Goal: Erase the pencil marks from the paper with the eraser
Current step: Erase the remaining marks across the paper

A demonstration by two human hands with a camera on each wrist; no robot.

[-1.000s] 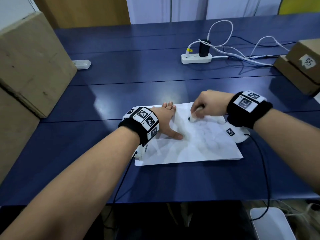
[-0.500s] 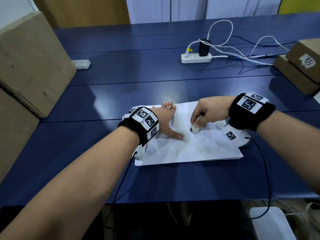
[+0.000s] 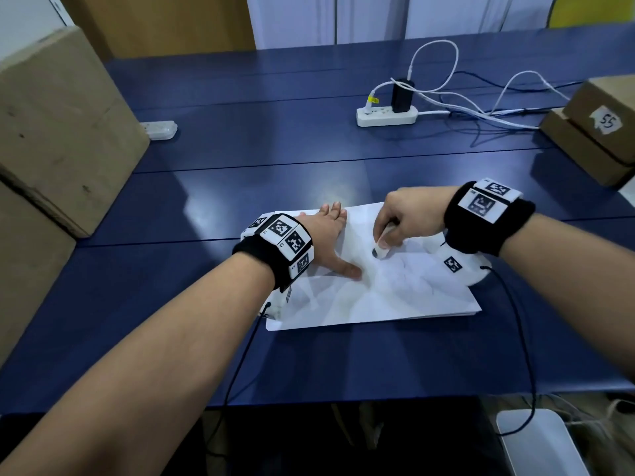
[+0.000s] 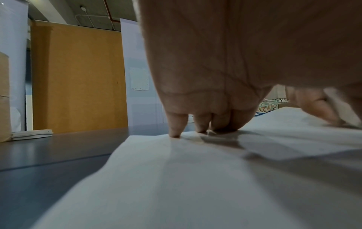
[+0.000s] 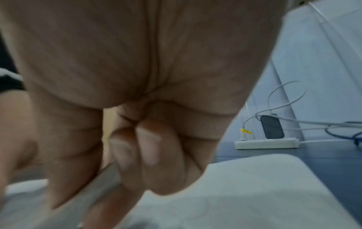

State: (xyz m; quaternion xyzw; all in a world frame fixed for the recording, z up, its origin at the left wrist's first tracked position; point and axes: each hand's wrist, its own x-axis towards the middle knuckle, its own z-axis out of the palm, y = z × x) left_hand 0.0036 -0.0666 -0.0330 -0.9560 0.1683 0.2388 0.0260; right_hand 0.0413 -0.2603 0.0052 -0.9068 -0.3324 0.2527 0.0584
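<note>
A white sheet of paper (image 3: 395, 297) lies on the blue table (image 3: 240, 187) near its front edge. My left hand (image 3: 330, 242) lies flat on the sheet's left part, fingers straight and thumb spread, pressing it down; the left wrist view shows its fingertips (image 4: 174, 130) on the paper (image 4: 156, 178). My right hand (image 3: 402, 218) pinches a small white eraser (image 3: 382, 247), whose dark tip touches the paper near the middle. Faint pencil lines show to the right of the eraser. In the right wrist view the curled fingers (image 5: 147, 147) hide the eraser.
A large cardboard box (image 3: 58, 125) stands at the left, and smaller stacked boxes (image 3: 598, 128) at the far right. A white power strip (image 3: 386, 116) with a black plug and cables lies at the back. A small white device (image 3: 159, 129) lies beside the big box.
My right hand has moved the eraser toward me and back a little across the paper, a rubbing stroke. The left hand has stayed pressed on the sheet.
</note>
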